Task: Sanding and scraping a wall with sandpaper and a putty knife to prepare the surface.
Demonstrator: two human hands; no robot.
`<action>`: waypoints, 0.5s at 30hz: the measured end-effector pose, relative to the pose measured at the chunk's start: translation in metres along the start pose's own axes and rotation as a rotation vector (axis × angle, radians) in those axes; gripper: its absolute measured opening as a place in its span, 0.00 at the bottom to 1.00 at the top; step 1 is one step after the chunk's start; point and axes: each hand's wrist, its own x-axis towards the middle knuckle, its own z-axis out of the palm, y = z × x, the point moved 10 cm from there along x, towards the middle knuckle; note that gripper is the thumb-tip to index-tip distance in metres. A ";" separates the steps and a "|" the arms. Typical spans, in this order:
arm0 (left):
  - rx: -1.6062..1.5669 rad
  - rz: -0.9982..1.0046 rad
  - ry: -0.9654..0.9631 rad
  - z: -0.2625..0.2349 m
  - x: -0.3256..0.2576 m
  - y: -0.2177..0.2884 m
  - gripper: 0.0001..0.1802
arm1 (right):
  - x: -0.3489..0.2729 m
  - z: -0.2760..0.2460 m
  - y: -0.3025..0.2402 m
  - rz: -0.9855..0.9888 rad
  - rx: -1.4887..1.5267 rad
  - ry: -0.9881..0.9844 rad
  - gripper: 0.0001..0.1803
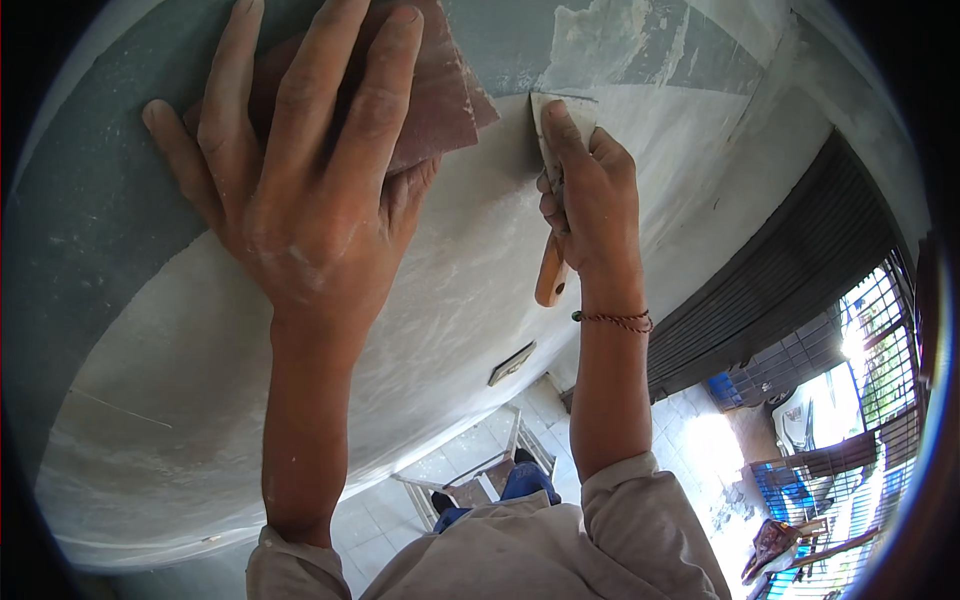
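My left hand (310, 190) is spread over a folded sheet of reddish-brown sandpaper (445, 105) and holds it against the wall (430, 260). Its fingers lie on top of the sheet, while the thumb is partly hidden at the lower edge. To the right, my right hand (600, 195) grips a putty knife with a wooden handle (550, 272). Its thumb lies along the broad blade (545, 115), whose edge is at the wall near the border of grey paint and pale plaster. Pale dust marks my left knuckles.
Flaking patches mark the grey paint (690, 45) at the top. Lower on the wall is a small rectangular fitting (512, 364). At right are a dark rolling shutter (760, 270) and a metal grille (885, 350). My feet rest on a stand (480, 490) above the tiled floor (375, 545).
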 end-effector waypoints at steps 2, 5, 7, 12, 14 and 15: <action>0.007 0.002 0.006 -0.002 0.001 -0.002 0.33 | -0.003 0.005 0.004 0.013 0.020 0.006 0.21; -0.032 -0.017 0.004 0.001 -0.003 -0.007 0.34 | -0.005 0.005 0.005 0.015 0.032 0.014 0.22; -0.029 -0.005 0.022 0.002 -0.002 -0.009 0.34 | -0.003 0.007 0.002 0.004 0.023 0.007 0.22; -0.009 0.007 0.030 0.002 -0.002 -0.004 0.34 | -0.008 0.004 0.005 0.025 0.043 0.025 0.22; 0.001 0.012 0.035 0.002 -0.001 -0.005 0.34 | -0.004 0.004 -0.001 0.006 0.006 0.017 0.22; 0.007 0.014 0.033 0.001 -0.001 -0.006 0.34 | -0.005 0.005 -0.003 -0.009 -0.030 0.005 0.22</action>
